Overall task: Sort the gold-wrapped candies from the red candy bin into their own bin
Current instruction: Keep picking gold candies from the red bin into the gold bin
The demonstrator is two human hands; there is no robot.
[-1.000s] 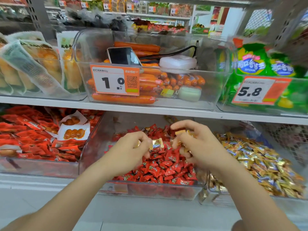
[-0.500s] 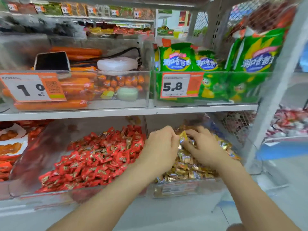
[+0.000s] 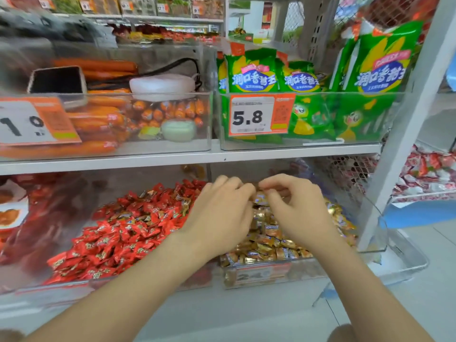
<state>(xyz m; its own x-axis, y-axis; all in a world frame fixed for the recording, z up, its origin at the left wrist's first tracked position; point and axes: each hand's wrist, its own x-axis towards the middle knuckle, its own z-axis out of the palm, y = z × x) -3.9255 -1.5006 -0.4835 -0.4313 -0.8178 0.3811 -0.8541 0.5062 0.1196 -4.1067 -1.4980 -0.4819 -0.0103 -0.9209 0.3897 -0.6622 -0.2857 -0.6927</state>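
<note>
Red candies [image 3: 118, 233] filling the left bin [image 3: 24, 285]; noting this first. Finding the left hand [image 3: 222, 213] hovering over gold candies [image 3: 266, 245] heaped in the right bin [image 3: 308, 272], fingers curling downward, grasp not discernible. Finding the right hand [image 3: 298, 213] just beside it, fingertips drawing together; unable to tell whether pinching anything.
</note>
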